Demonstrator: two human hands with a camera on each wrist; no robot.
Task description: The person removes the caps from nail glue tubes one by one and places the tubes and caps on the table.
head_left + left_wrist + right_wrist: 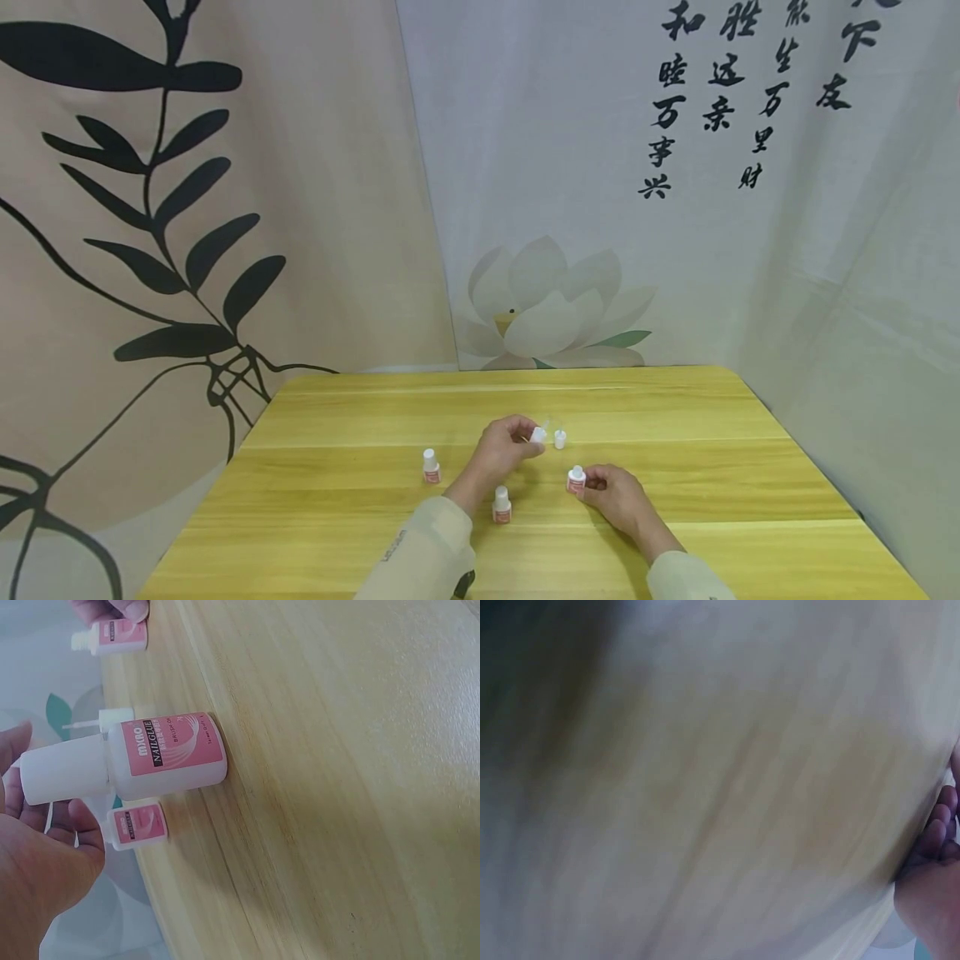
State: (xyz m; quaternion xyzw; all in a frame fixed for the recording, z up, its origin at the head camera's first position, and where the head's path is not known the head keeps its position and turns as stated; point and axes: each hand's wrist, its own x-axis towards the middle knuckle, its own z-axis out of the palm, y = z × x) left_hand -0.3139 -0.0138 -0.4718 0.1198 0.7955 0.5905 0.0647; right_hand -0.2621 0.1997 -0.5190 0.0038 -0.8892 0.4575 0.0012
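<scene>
At the middle of the table in the head view, my left hand (504, 446) pinches a small white cap (537, 435) at its fingertips. Just right of it stands another small white piece (560, 440). My right hand (617, 493) grips a nail glue bottle (576, 481) with a pink label; the left wrist view shows its bare, narrow neck. A capped nail glue bottle (169, 754) stands upright close to my left wrist, overlapping a white cap (118, 716) whose thin stem points up. One more capped bottle (431, 467) stands left of my left forearm.
The wooden table (337, 533) reaches back to a hanging curtain (345, 208) printed with leaves, a lotus and black characters. The right wrist view is mostly blurred tabletop (727, 795), with my right hand's fingers at its right edge.
</scene>
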